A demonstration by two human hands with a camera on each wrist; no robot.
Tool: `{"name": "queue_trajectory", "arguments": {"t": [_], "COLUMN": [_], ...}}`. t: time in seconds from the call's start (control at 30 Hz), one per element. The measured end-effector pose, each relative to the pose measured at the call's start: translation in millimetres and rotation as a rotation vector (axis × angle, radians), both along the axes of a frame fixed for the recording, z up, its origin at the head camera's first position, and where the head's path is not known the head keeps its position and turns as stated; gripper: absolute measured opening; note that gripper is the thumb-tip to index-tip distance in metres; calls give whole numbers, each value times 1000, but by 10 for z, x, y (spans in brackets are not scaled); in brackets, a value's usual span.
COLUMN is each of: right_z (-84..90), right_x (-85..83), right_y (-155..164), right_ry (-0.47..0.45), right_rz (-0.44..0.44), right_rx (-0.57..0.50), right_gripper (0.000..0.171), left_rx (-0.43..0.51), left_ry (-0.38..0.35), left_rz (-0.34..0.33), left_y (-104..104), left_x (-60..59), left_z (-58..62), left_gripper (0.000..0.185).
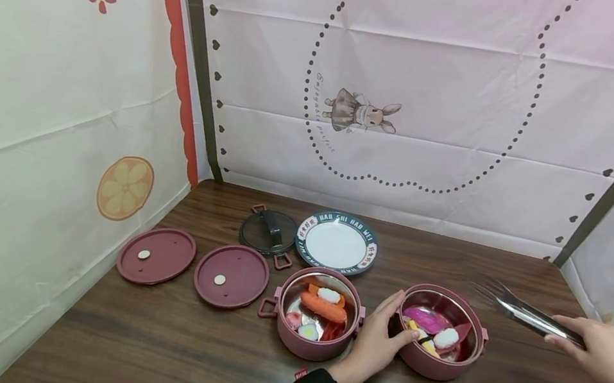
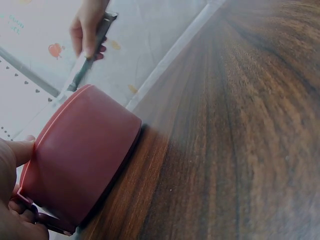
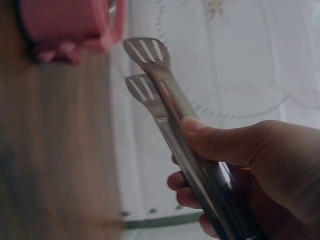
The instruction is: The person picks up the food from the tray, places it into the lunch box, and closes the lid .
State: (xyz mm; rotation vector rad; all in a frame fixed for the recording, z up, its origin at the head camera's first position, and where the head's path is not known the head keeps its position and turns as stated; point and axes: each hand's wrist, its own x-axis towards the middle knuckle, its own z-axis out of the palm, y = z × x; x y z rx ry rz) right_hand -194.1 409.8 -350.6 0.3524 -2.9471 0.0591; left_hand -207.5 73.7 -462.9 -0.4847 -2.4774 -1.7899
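My left hand (image 1: 373, 344) grips the right-hand dark pink pot (image 1: 437, 369) at its left side, thumb at the rim and fingers by the handle. Inside that pot lie toy food pieces: a magenta piece (image 1: 425, 320), a white-and-red one (image 1: 447, 339) and yellow bits. Out to the right, my right hand (image 1: 606, 354) holds metal tongs (image 1: 532, 317), their slotted tips pointing toward the pot. In the right wrist view the two tips of the tongs (image 3: 172, 105) stand slightly apart with nothing between them.
Left of my left hand stands a second pink pot (image 1: 309, 350) with a toy carrot (image 1: 323, 307) and other pieces. Two pink lids (image 1: 171, 251) (image 1: 230, 288), a dark glass lid (image 1: 261, 231) and a blue-rimmed plate (image 1: 337, 242) lie farther back. Cloth-covered walls (image 1: 440, 105) border the table.
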Motion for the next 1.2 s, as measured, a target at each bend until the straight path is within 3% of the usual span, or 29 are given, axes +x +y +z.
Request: {"name": "queue_trajectory", "arguments": {"t": [0.13, 0.4, 0.8, 1.03, 1.2], "right_z": [-186, -539, -753, -772, -789], "right_x": [-59, -113, -148, -189, -196], "right_y": [126, 223, 124, 127, 108], "right_ry": [-64, -104, -195, -184, -229], "right_rz": [-56, -59, -97, -91, -126], "right_rx": [-16, -77, -65, -64, -66], "right_gripper": [57, 54, 60, 67, 80], "left_rx": [5, -6, -10, -4, -15], "left_ry": [-13, -14, -15, -8, -7], "left_rz": [0, -1, 2, 9, 13], "left_y": [1, 6, -1, 0, 2], "left_x": [6, 7, 21, 17, 15], "left_z": [8, 3, 20, 24, 13], "left_gripper": [66, 66, 66, 65, 65]}}
